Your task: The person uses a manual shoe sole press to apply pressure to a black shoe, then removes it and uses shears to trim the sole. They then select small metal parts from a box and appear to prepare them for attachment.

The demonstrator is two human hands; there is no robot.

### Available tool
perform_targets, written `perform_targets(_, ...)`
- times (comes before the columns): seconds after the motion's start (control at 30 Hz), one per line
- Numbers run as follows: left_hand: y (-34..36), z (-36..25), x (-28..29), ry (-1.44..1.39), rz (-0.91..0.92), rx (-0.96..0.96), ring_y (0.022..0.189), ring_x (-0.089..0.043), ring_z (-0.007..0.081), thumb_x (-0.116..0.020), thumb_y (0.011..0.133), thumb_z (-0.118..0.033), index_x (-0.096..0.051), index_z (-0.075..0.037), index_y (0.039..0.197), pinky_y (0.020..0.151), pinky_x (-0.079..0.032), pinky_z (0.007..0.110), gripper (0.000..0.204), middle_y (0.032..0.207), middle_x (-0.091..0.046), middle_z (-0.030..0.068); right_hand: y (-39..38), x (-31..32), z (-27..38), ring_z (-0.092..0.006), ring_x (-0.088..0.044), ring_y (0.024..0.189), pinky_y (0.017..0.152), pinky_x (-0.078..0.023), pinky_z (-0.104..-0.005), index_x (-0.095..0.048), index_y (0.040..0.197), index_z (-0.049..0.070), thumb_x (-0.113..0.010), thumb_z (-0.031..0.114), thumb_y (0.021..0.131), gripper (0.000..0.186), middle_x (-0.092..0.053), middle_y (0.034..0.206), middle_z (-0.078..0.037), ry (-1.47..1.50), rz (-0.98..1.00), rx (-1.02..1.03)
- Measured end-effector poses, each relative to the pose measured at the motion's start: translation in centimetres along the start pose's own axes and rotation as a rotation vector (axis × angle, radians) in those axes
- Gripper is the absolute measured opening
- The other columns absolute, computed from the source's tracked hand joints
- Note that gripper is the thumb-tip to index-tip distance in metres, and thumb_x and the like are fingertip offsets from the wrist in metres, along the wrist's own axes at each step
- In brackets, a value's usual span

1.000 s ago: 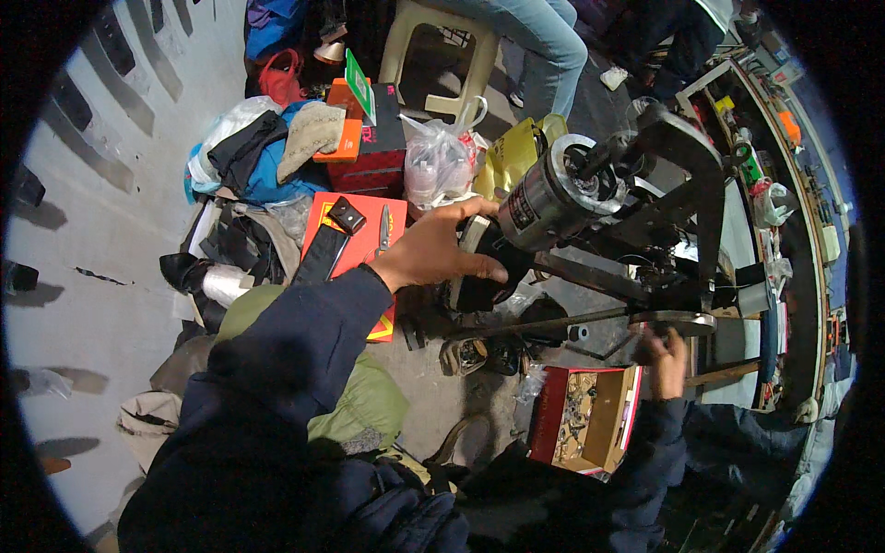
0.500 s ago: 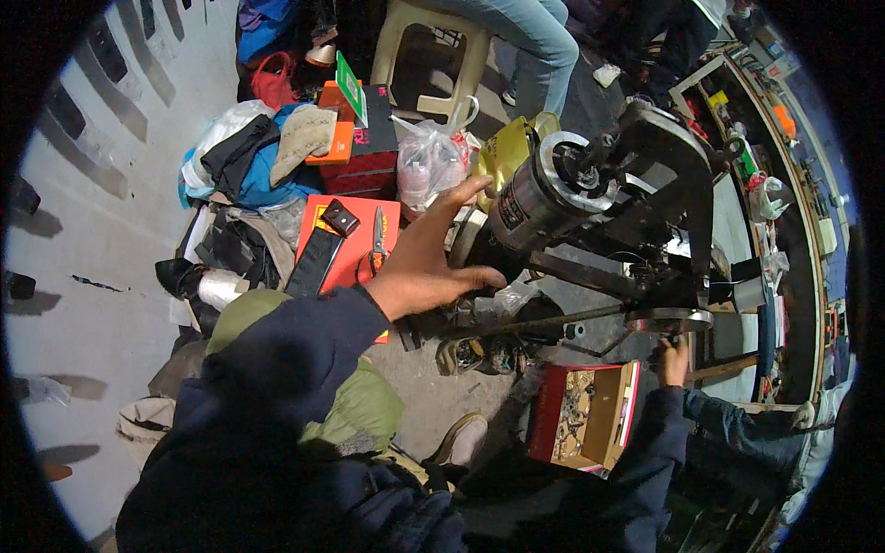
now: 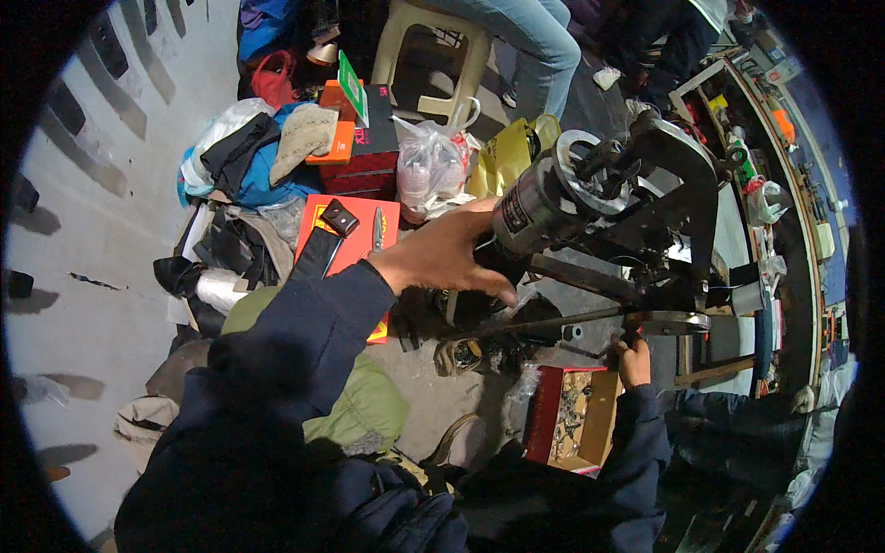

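Observation:
A dark metal hand-cranked machine, which looks like a cobbler's sewing machine (image 3: 673, 198), stands right of centre with a shiny ringed drum (image 3: 532, 210) at its upper left. Around the drum's dark lower-left end curves my left hand (image 3: 447, 247), thumb below and fingers above; its fingertips are hidden behind the drum. Under the machine's right side lies a metal handwheel (image 3: 678, 323), seen almost edge-on. At that wheel's left end my right hand (image 3: 634, 362) is closed, apparently on its handle, most of which the fingers hide.
A red box of small metal parts (image 3: 572, 419) lies below my right hand. Left of the machine are an orange-red box (image 3: 350, 217) with scissors (image 3: 378, 229), a plastic bag (image 3: 431, 168) and piled clothes. Beyond are a stool (image 3: 431, 69) and a seated person's leg (image 3: 546, 55).
My right hand has moved left along the handwheel. My left hand has shifted right and slightly down, its fingers now against the drum's end. The machine's drum has shifted slightly right.

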State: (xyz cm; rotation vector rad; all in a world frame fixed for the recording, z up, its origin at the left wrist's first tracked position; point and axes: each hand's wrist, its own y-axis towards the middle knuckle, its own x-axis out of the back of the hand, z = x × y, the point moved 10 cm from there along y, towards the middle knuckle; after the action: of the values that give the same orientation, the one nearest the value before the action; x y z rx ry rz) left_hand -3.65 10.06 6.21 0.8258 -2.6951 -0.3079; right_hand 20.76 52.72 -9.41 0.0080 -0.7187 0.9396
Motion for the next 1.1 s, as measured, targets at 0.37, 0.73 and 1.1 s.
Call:
perform_targets(0.37,-3.1,3.0,1.0,0.158,-0.337,0.091,0.111,-0.066,0.0363,-0.088,0.073,-0.024,-0.051,-0.007,0.133,0.094,-0.050,0.039,0.072,0.117,-0.067,0.0188,-4.3,11.1,11.2,-0.0209,-0.062,0.107,0.091,-0.051,-0.0341,-0.059,0.132,-0.006,-0.072,0.019,0.095,0.047,-0.069,0.117,-0.013,-0.060,-0.307,0.216)
perform_targets(0.73,-4.0,1.6,1.1,0.201,-0.331,0.107,0.126,-0.058,0.0250,-0.082,0.084,-0.026,-0.049,-0.006,0.142,0.105,-0.045,0.036,0.070,0.134,-0.061,0.0147,4.8,11.6,-4.9,-0.0177,-0.059,0.080,0.072,-0.051,-0.0346,-0.063,0.120,-0.004,-0.057,0.001,0.090,0.031,-0.069,0.102,-0.010,-0.370,-0.268,0.260)
perform_targets(1.1,-1.7,2.7,0.7,-0.101,-0.143,0.210,0.121,-0.060,0.0220,-0.089,0.078,-0.042,-0.062,-0.003,0.129,0.105,-0.043,0.035,0.070,0.124,-0.069,0.0136,2.9,1.1,-3.5,-0.0199,-0.060,0.055,0.050,-0.046,-0.0357,-0.057,0.093,0.001,-0.065,0.020,0.097,0.021,-0.061,0.072,-0.008,-0.035,0.036,0.112)
